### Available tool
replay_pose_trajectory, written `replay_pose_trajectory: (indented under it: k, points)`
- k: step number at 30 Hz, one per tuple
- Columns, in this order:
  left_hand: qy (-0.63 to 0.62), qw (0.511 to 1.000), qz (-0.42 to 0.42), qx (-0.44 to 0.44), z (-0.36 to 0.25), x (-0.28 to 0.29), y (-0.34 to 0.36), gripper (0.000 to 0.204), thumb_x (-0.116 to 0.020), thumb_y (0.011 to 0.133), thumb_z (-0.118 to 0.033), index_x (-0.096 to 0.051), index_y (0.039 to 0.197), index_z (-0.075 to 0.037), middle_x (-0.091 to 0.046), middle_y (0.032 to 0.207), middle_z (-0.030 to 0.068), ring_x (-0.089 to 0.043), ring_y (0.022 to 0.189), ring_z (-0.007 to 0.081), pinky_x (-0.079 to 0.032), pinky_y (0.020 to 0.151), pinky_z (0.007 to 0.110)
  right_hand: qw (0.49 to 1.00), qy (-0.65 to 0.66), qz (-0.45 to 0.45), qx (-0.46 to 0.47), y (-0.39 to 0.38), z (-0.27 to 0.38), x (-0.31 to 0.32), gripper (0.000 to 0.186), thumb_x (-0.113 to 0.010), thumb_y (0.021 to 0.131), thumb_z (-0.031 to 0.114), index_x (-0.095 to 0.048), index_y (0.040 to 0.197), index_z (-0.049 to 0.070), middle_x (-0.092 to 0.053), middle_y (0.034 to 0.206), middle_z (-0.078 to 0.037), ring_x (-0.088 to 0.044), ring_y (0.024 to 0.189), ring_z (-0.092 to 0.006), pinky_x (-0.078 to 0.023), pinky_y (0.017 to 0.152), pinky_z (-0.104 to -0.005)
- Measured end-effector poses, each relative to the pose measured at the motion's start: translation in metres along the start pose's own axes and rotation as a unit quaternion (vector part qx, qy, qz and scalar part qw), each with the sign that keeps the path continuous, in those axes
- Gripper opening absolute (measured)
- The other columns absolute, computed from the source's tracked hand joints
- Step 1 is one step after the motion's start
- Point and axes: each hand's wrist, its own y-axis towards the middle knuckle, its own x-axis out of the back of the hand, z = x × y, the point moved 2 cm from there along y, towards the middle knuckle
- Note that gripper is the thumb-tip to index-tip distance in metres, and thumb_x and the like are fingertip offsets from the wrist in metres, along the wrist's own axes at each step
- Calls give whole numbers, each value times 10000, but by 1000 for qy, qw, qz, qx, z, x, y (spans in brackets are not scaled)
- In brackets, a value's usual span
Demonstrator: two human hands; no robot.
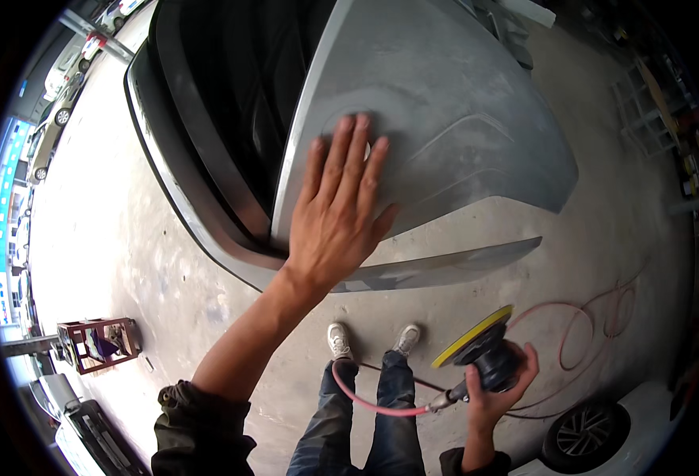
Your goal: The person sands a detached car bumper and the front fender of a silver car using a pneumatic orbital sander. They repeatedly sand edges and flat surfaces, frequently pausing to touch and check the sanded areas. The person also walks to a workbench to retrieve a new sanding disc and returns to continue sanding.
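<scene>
Nearest the lower edge, the person's legs in dark jeans (365, 420) end in pale shoes (340, 339) planted on the concrete floor (127, 238). Just right of them the right hand (498, 397) is clenched around the black body of an orbital sander (488, 353), held low and away from the car. The tool's yellow pad (472, 335) is tilted on edge, its face turned up and to the left toward the car, and its short body runs from the pad down into the palm. A red air hose (373, 404) leaves the sander's tail, curves left across the jeans, and more red hose (595, 317) lies in loose loops on the floor to the right.

Farther up, the left hand (337, 214) lies flat and open, fingers spread and pointing away from the person, pressed on the dull grey sanded car panel (444, 119); it grips nothing. The panel's long edge runs from lower left to upper right, beside the dark window (230, 79).

At the left a small red metal frame cart (99, 343) stands on the floor, with dark items inside that are too small to make out. At lower right a car wheel (586, 435) shows. Far off at upper left, parked cars (55, 103) line the yard.
</scene>
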Motion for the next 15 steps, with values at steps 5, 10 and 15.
replay_pose_trajectory:
  k: [5,10,15]
  points:
    - [16,1000,-19,-2,-16,-18,18,885,-740,898,-386,-337,1588,-5,-244,1686,220,-196,1582,357,-161,1292,473,996,-31,80,31,12,-7,18,969,-883,728,133,-280,1476,8,-506,1326,-203,-489,1217,-290,-389,1087,-452]
    - [39,999,24,-20,-16,-17,-14,785,-719,917,-397,-439,1533,0,-309,1667,195,-270,1562,331,-205,1281,469,993,-15,103,49,22,-7,21,941,-872,716,112,-304,1459,17,-509,1328,-200,-490,1204,-286,-395,1072,-450]
    - [40,999,34,-2,-10,-4,-53,803,-755,884,-359,-446,1525,14,-343,1648,209,-286,1555,348,-222,1274,476,991,-28,107,74,24,1,17,921,-865,704,89,-328,1449,18,-525,1320,-188,-498,1189,-279,-400,1062,-444]
